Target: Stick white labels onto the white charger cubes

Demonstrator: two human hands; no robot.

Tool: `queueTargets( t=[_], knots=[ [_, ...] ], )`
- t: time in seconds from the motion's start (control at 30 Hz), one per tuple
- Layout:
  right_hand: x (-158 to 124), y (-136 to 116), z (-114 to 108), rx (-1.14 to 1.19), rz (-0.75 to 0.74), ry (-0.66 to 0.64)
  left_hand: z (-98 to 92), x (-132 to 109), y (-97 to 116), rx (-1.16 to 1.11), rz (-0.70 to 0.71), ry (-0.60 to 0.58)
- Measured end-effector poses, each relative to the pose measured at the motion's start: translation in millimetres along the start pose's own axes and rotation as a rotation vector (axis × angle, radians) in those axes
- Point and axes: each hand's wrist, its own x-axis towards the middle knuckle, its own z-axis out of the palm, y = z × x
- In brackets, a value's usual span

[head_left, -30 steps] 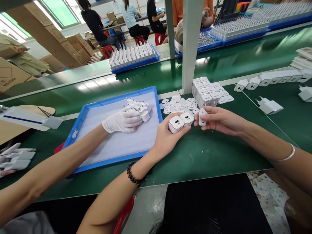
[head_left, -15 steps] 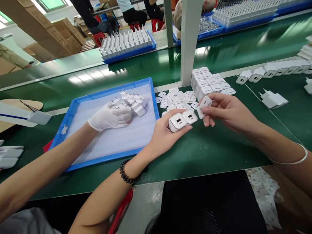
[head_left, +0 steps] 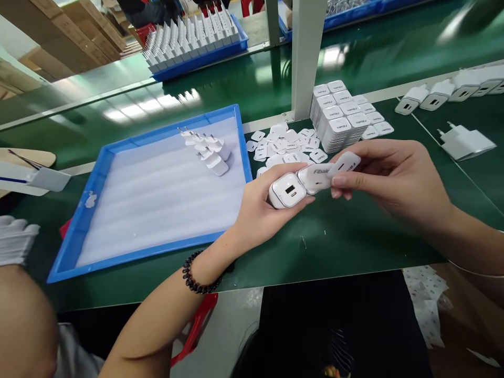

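Observation:
My left hand (head_left: 262, 205) is closed around two white USB chargers (head_left: 289, 190) side by side, port faces turned toward me. The left one shows its ports. A thin white label card (head_left: 315, 178) with grey print lies across the face of the other and hides its ports. My right hand (head_left: 394, 181) pinches a small white card (head_left: 345, 164) with a slot between thumb and fingers, its edge overlapping the printed one. Whether these two cards are joined I cannot tell. Just behind my hands are loose white cards (head_left: 285, 147) and neat stacks of printed cards (head_left: 339, 126).
A blue tray (head_left: 147, 247) to the left holds several white plug chargers (head_left: 212, 157). A co-worker's gloved hand (head_left: 16, 239) is at the far left. One charger (head_left: 466, 142) lies at right, before a row of chargers (head_left: 437, 95). A white post (head_left: 305, 58) rises behind.
My right hand has brought its card against the right-hand charger, whose ports are now covered. The co-worker's gloved hand has left the tray toward the left, and fewer chargers lie there. The view has tilted down.

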Motion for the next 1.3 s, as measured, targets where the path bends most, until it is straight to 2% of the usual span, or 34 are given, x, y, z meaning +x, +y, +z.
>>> queueTargets(
  t=[0.3,0.5,0.73,1.3],
  knots=[
    [3.5,3.8,-3.4,0.045,0.065,-0.063,-0.6,-1.2,1.4,0.064,0.061,-0.076],
    [4.2,5.3,-3.9,0.002,0.055,-0.088,-0.3,-0.3,-0.4,0.072,0.07,-0.069],
    [3.1,1.7,-0.8,-0.139,0.024,-0.041,1.4,2.1,-12.0,0.083,0.292,-0.061],
    [5.2,5.6,-2.8,-0.093,0.077,-0.068,1.3,2.8,-12.5,0.131,0.328,-0.079]
  ],
)
